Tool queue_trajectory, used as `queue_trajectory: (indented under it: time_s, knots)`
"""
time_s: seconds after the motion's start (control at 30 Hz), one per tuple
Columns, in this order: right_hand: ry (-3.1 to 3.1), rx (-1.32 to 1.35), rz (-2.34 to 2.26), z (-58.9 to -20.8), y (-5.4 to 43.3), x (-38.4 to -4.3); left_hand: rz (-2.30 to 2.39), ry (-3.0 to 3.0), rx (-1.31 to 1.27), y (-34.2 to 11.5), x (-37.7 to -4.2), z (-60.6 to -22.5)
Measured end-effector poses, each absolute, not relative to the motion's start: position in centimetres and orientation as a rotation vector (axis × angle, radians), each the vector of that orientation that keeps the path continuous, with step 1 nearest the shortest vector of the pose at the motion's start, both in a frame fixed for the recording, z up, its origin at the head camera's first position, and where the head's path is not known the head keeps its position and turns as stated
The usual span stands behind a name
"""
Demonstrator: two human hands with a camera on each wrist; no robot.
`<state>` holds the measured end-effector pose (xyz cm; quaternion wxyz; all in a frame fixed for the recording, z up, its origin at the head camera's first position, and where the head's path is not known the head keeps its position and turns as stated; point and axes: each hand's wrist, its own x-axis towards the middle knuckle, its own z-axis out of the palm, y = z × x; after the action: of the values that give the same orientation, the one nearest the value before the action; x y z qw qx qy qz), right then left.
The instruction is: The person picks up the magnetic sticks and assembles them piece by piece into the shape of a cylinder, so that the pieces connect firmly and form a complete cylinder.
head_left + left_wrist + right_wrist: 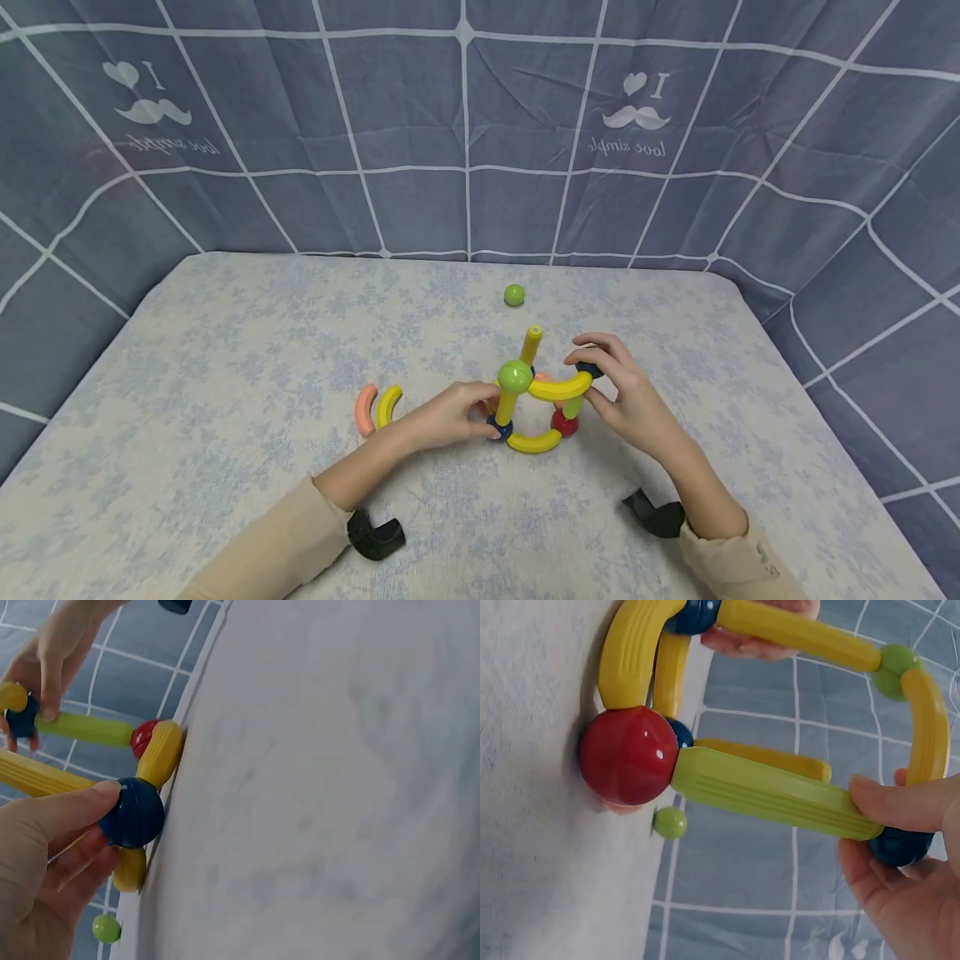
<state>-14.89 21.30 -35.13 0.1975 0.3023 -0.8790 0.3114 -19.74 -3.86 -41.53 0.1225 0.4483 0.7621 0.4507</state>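
While two hands frame it, the ball-and-stick construction [534, 442] stands right of centre on the worktop [225, 350], and what a colourful frame it is! Here's the left hand [453, 414], its grip pinching the lower blue ball [139, 814] between thumb and fingers. Up from that ball goes an upright yellow stick [506, 408], topped by a glossy green ball [514, 377]. Across to the right sweeps an upper curved yellow stick [561, 389], meeting the upper blue ball [901, 846], and there's the right hand [628, 392], grip closed around that corner, thumb on the end of the straight green stick [769, 791]. Down the green stick we go to the red ball [628, 756], low on the worktop! At the back, a yellow rod [530, 346] rises with its top end bare.

Farther out, a loose green ball [513, 295] sits beyond the frame; over to the left, a pink curved stick [364, 410] lies just beside a loose yellow curved stick [387, 406], near the left forearm. Beige sleeves [270, 542], black wrist pieces [375, 537], and behind it all, a blue-grey curtain [412, 100] with white grid lines!
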Motion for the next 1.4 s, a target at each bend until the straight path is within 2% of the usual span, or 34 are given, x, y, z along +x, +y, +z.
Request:
queue_trajectory:
  time_s: [0.63, 1.4]
  knots:
    - [-2.349, 0.972, 1.017, -35.7, 22.7, -16.5, 1.294, 2.302, 1.465, -0.3, -17.5, -41.9]
    - [-2.257, 0.975, 1.086, -36.1, 24.2, -16.4, 1.277, 2.328, 1.458, -0.2, -17.3, -41.8]
